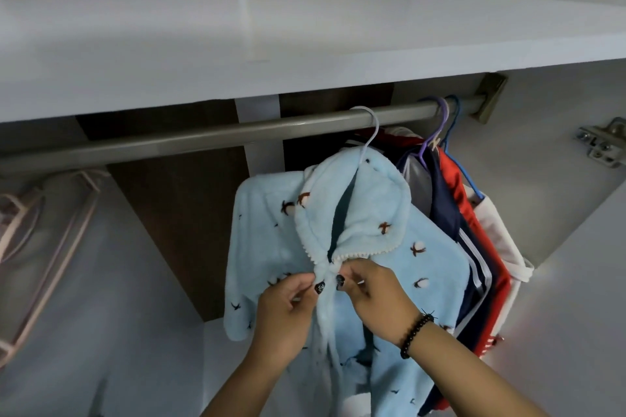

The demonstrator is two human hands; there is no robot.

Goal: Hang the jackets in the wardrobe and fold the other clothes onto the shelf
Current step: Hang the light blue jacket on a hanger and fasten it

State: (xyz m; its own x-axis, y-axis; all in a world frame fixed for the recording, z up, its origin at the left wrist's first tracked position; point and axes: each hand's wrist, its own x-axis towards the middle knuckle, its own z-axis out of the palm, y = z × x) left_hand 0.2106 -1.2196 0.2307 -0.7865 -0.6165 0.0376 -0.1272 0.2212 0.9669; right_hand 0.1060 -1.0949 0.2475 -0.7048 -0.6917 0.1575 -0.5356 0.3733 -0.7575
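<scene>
A light blue fleece jacket (423, 267) with small bird prints hangs on a white hanger (371, 132) hooked over the grey wardrobe rail (203, 137). My left hand (288, 301) pinches the left front edge of the jacket just below the collar. My right hand (372, 291), with a bead bracelet on its wrist, pinches the right front edge beside it. The two edges meet between my fingertips. To the right hang a navy jacket (443, 210) with white stripes and a red jacket (464, 206) on purple and blue hangers.
A white shelf (305, 44) runs across above the rail. Pink empty hangers (44, 223) hang at the far left. The white wardrobe side wall with a metal hinge (601, 142) stands at the right. A brown back panel shows behind the rail.
</scene>
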